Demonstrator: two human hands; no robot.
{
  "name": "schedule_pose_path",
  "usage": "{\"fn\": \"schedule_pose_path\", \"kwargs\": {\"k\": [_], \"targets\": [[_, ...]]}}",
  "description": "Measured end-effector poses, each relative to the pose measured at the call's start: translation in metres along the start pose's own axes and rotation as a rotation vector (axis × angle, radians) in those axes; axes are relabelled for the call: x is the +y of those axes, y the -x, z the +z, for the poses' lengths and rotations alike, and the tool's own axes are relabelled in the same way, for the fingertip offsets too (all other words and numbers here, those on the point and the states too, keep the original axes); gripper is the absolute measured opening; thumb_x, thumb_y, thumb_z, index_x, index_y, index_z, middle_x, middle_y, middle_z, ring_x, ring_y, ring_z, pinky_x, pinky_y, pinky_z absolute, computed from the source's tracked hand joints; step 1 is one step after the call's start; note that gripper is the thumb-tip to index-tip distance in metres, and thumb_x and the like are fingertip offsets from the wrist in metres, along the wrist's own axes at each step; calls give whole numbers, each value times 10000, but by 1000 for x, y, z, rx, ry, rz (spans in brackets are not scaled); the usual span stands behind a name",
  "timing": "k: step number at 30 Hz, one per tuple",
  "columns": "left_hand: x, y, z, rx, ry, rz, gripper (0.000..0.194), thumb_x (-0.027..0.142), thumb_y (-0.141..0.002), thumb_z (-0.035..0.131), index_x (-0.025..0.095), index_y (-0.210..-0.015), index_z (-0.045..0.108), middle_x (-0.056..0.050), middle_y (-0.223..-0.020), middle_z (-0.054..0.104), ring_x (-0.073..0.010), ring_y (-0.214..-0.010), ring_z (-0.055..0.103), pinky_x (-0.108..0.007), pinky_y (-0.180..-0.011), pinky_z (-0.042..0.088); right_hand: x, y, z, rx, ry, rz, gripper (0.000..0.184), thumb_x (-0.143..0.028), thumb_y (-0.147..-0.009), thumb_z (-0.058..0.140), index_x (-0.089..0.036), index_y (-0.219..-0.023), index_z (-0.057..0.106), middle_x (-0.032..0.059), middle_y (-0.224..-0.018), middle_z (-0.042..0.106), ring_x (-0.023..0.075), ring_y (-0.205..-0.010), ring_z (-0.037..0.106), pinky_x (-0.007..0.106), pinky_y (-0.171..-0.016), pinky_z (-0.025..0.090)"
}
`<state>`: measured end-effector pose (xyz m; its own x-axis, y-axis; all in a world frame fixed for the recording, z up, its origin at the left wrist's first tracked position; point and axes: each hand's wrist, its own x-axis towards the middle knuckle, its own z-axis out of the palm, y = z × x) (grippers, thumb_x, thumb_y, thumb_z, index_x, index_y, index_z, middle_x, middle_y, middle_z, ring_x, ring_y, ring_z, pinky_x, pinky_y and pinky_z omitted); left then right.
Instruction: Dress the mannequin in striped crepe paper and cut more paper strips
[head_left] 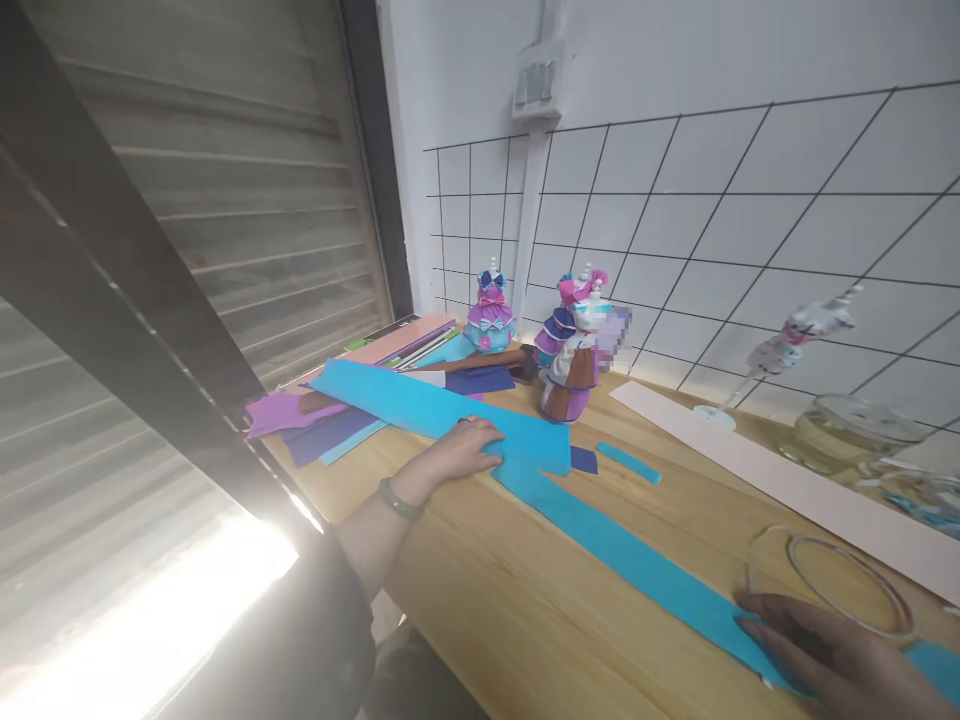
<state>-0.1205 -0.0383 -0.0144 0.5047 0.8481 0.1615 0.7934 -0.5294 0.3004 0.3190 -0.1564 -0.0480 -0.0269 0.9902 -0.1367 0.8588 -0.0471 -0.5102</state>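
A long bright blue strip [622, 550] of paper or thin cloth runs along the table's front toward the lower right. Its upper part, a wider blue piece [397, 395], lies across the stack at the back left; whether the two are joined is hidden by my hand. My left hand [465, 448], with a bracelet on the wrist, is closed on the blue material where the two parts meet. At the lower right, my right hand [840, 640] has thumb and fingers closed at the strip's near end, a little blurred. More blue shows past that hand.
Small dress forms in ruffled dresses [491, 315] [574, 365] stand by the grid wall; another form [787, 345] leans right. A pale pink strip [735, 450], clear container [847, 435], ring-shaped object [851, 585], small blue scrap [628, 463] and purple sheets [289, 415] lie around.
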Motion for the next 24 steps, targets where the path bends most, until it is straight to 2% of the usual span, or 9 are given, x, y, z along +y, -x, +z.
{"fn": "schedule_pose_path", "kwargs": {"k": [2,5,11,15,20,24], "targets": [[-1,-2,3,17,-29,9,340,346,-824,553,203,-1129,605,-71,-1113,605,-227,-1048,514,-347,-915,387,1,-1,1,9,14,-8,434,-599,-704,512,-289,-906,739,1,-1051,712,280,-1033,631,342,-886,514],[-2,-6,8,51,-50,2,271,237,-865,468,199,-1071,640,-83,-1073,622,-226,-1029,522,-348,-903,386,1,-1,2,23,-8,-25,391,-600,-709,502,-331,-864,740,-3,-1033,717,299,-1030,630,389,-894,508],[-4,-11,17,117,-1,-80,294,109,-819,443,188,-974,680,-92,-1009,652,-230,-1003,547,-349,-909,397,8,-2,4,44,-105,-72,297,-592,-731,520,-409,-835,729,5,-1021,718,320,-1000,638,424,-869,522],[-7,-12,15,203,76,-166,310,124,-825,433,190,-1026,660,-66,-1074,657,-209,-1044,560,-330,-940,409,5,-1,4,41,-72,-100,322,-578,-750,505,-361,-833,729,11,-1007,725,310,-992,645,412,-884,520],[-12,-11,8,323,205,-277,312,153,-823,432,177,-1053,642,-48,-1082,666,-190,-1016,597,-298,-913,448,-4,1,1,31,4,-103,395,-569,-769,500,-285,-940,715,11,-1053,714,270,-1020,638,365,-896,513],[-13,-9,4,340,290,-307,288,160,-803,455,168,-1007,658,-38,-1021,688,-185,-951,622,-295,-872,471,-4,1,0,47,17,-129,405,-571,-773,497,-266,-929,713,16,-1015,726,257,-1006,646,342,-885,519]]}}
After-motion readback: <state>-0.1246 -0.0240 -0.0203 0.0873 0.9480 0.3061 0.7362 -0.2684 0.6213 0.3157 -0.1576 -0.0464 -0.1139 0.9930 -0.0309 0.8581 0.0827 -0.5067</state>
